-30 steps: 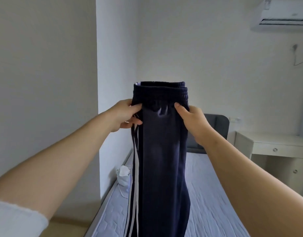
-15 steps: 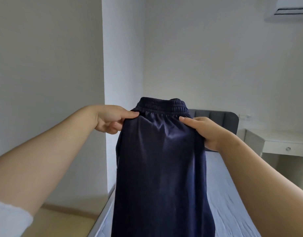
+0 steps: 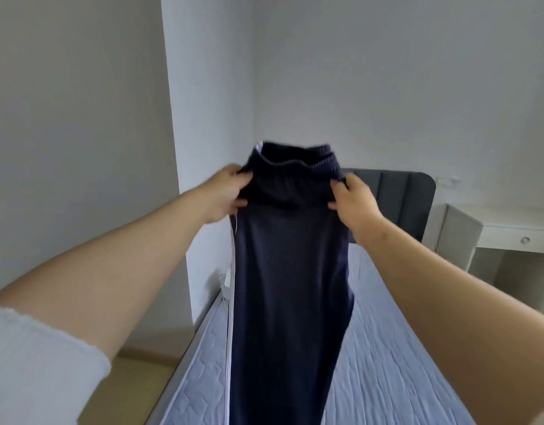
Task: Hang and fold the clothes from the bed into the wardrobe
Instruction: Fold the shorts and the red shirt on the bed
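A pair of navy track trousers (image 3: 290, 271) with white side stripes hangs lengthwise in front of me, above the bed (image 3: 387, 348). Its elastic waistband is at the top. My left hand (image 3: 226, 193) grips the left side just under the waistband. My right hand (image 3: 352, 199) grips the right side at the same height. The trouser legs drop out of view at the bottom edge. No wardrobe is in view.
The bed has a pale blue quilted mattress and a dark grey padded headboard (image 3: 396, 194). A white desk with a drawer (image 3: 516, 234) stands to the right of it. A white wall corner (image 3: 209, 148) juts out at the left; a small white object (image 3: 226, 279) lies at its foot.
The trousers have been turned, so the white stripe shows again along the left edge. The view has tilted down, and more of the mattress is visible.
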A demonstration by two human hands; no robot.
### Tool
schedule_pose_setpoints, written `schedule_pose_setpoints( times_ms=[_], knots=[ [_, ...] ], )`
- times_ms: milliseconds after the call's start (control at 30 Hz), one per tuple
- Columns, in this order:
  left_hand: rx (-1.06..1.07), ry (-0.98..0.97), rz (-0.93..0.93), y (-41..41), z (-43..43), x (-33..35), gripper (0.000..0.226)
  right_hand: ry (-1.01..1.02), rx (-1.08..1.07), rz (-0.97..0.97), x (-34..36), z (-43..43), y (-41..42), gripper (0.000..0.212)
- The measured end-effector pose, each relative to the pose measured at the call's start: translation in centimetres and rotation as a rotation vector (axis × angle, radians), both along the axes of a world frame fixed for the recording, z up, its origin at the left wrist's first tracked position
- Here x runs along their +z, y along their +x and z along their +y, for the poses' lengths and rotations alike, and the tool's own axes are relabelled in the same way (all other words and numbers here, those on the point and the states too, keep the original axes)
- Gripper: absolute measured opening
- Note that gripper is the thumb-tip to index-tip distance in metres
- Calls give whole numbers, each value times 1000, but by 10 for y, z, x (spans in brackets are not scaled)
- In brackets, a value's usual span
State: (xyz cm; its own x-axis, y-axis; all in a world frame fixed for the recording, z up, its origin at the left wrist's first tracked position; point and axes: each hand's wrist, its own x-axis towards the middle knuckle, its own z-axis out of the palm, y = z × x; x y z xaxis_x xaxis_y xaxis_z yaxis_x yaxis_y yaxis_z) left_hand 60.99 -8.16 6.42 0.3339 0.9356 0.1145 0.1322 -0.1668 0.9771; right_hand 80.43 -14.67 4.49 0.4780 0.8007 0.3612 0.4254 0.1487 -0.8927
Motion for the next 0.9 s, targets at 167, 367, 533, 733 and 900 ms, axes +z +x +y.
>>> schedule_pose_setpoints(
  times_ms=[167, 367, 533, 733, 900],
  knots=[
    [-28, 232, -116, -1, -3, 47, 6, 191, -1, -2, 44, -8, -2, 30],
    [-27, 283, -141, -7, -22, 41, 12, 240, 34, 49, 40, -34, -10, 33],
    [-11, 230, -70, -16, -50, -8, 11, 164, 58, 128, -7, -62, -15, 19],
    [10, 95, 83, -18, -84, -110, 11, -5, 25, 259, -118, -89, -18, 14],
    [7, -123, 138, -15, -108, -217, 19, -222, -5, 372, -227, -114, -16, 19]
  ],
)
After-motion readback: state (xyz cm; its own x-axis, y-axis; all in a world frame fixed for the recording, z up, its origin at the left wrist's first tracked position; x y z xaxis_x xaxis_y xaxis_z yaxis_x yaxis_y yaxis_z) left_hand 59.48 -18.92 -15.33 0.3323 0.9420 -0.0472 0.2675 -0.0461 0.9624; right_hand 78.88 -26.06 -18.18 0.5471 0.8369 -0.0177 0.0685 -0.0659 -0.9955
